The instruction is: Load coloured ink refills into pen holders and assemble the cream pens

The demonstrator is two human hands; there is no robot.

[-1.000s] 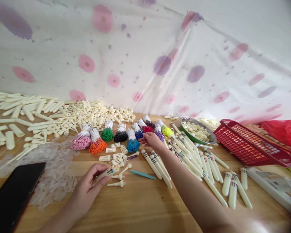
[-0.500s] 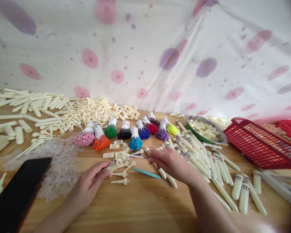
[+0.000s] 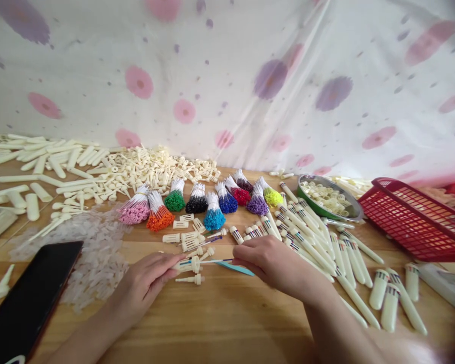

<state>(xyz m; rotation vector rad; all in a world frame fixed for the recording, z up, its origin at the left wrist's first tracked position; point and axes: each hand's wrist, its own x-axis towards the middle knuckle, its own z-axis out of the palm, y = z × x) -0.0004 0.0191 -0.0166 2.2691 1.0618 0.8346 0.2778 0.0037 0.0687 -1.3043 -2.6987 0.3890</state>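
My left hand (image 3: 147, 280) is closed on a cream slotted pen part (image 3: 187, 265) with a round collar facing right; a blue strip shows inside its slots. Pinched in my right hand (image 3: 271, 260) is a thin white pen refill (image 3: 214, 261) with a dark blue end at the fingers. The refill's left end meets the collar; I cannot tell how deep it sits. Below the collar lies a cream nozzle-shaped piece (image 3: 189, 279). A flat light-blue strip (image 3: 235, 268) lies partly behind the refill and right hand.
Bundled refills, including orange (image 3: 160, 215) and light blue (image 3: 214, 217), stand across the middle. Cream parts (image 3: 155, 167) are heaped behind. Left are clear plastic pieces (image 3: 94, 268) and a phone (image 3: 30, 298). Right are multicolour pens (image 3: 311, 242), a metal bowl (image 3: 358, 215) and a red basket (image 3: 417, 222).
The refill in my right hand has come down from above the slotted part to its collar. The collar has turned more to the right. The camera view has shifted slightly.
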